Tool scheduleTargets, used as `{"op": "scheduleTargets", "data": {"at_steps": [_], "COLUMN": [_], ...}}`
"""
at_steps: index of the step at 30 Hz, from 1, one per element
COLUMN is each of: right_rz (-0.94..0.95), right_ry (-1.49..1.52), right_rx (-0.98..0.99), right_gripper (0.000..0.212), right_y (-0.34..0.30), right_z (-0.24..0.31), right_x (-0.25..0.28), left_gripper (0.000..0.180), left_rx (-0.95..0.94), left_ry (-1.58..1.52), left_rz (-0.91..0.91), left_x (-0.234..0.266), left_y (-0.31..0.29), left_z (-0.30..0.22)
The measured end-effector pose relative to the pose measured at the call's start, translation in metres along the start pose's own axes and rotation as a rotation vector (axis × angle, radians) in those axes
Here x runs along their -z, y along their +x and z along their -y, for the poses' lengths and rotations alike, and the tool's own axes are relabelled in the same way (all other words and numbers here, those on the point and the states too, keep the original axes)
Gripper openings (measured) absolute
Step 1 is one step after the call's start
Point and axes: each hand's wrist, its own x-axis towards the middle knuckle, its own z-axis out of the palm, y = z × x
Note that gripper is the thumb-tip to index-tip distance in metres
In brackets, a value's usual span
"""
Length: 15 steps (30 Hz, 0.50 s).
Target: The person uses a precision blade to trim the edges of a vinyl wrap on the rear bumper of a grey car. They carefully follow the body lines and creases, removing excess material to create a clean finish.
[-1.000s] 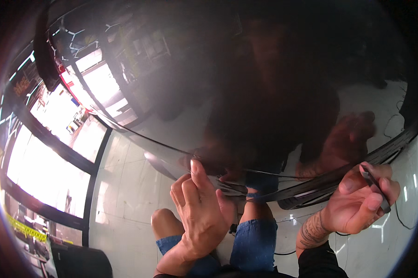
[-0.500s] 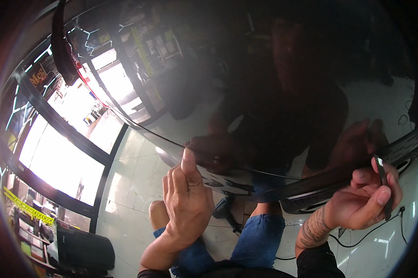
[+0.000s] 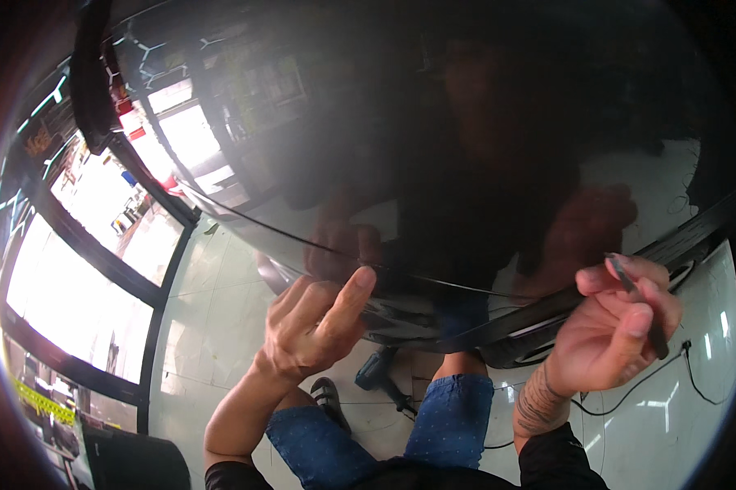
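In front of me is a large glossy dark car panel, crossed near its bottom by a thin curved seam. My left hand is at this seam, its thumb stretched out with the tip against the panel. The other left fingers are curled and their ends are hidden, so I cannot tell if they pinch anything. On the right, my right hand grips a slim dark tool with a narrow flat tip pointing up and left. This tool is held in front of the panel's lower right part, apart from the left hand.
A teal heat gun or drill sits on the tiled floor between my legs. A black cable runs over the floor at the right. Glass doors in dark frames stand at the left, with a black box-like object below.
The left hand has moved right along the seam, its thumb tilting right. My right hand has shifted slightly left with the tool, which leans more. The whole view has also moved a little.
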Motion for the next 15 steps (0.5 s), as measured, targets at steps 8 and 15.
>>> {"op": "scheduleTargets", "data": {"at_steps": [8, 15], "right_rz": [-0.009, -0.007], "right_ry": [-0.204, -0.134], "right_rx": [0.127, 0.187], "right_gripper": [0.025, 0.023], "right_y": [-0.007, -0.002], "right_z": [-0.011, -0.01], "right_x": [-0.005, 0.001], "left_gripper": [0.055, 0.055], "left_rx": [-0.031, -0.089], "left_ry": [0.018, 0.03], "left_rz": [-0.049, -0.011], "left_x": [0.001, 0.014], "left_y": [0.004, 0.013], "left_z": [0.008, 0.013]}}
